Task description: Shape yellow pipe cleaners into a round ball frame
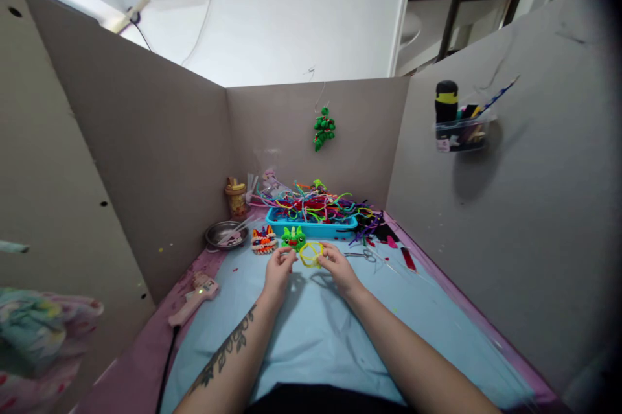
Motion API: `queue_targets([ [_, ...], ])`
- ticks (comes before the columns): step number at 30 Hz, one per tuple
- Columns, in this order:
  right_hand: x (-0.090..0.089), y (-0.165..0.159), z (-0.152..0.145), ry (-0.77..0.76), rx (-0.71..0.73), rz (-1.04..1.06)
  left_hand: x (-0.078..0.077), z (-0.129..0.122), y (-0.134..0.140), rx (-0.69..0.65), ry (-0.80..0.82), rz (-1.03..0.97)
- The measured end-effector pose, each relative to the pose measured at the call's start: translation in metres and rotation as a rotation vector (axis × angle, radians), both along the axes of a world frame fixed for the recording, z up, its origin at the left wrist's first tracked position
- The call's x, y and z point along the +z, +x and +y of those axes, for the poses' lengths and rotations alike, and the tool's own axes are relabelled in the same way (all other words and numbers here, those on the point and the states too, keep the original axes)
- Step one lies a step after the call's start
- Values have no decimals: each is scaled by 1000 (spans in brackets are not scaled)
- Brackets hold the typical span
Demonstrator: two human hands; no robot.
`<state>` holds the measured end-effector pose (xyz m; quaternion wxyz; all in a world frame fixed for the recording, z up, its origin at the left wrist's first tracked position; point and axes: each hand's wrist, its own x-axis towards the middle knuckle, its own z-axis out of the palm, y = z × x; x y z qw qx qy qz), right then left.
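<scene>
A yellow ring-shaped frame point(304, 262), apparently bent from pipe cleaners, is pinched at its right side by my right hand point(337, 266). To its left, my left hand point(280, 266) has thumb and fingers drawn together, a small gap away from the ring. Whether anything small sits between those fingertips cannot be made out. Just behind the hands stand a green fuzzy animal head point(293, 236) and an orange-and-white one point(264, 240). Both hands hover over a light blue sheet point(311, 349) on the tabletop.
A blue tray point(315, 230) heaped with colourful pipe cleaners point(311, 203) stands at the back. Left are a metal bowl point(226, 234) and a pink glue gun point(195, 302); right, scissors point(369, 256) and a red strip point(408, 259). Grey partitions point(276, 135) enclose the table.
</scene>
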<state>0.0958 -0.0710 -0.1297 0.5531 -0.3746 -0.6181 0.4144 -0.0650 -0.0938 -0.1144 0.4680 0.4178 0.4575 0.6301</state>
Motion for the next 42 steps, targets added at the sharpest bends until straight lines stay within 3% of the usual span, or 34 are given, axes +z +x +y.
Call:
queue_targets([
  [2,5,5,-2,-11,116,1,-1,1,-4,-56,-49,-37],
  [4,9,7,-4,-11,202,-46,-2,2,-5,-208,-93,-100],
  [7,12,7,-7,9,235,-138,-5,2,-4,-333,-108,-184],
  [12,11,4,-11,20,266,-189,-9,5,-6,-341,-143,-274],
  [20,12,4,-11,-10,356,-76,-13,10,-11,-374,-162,-385],
  [29,10,6,-9,-37,333,-29,-2,4,-16,-480,-230,-407],
  [35,12,5,-13,-58,357,-24,-1,1,-15,-493,-210,-389],
  [42,9,5,-9,-66,393,34,0,-2,-17,-596,-182,-415],
])
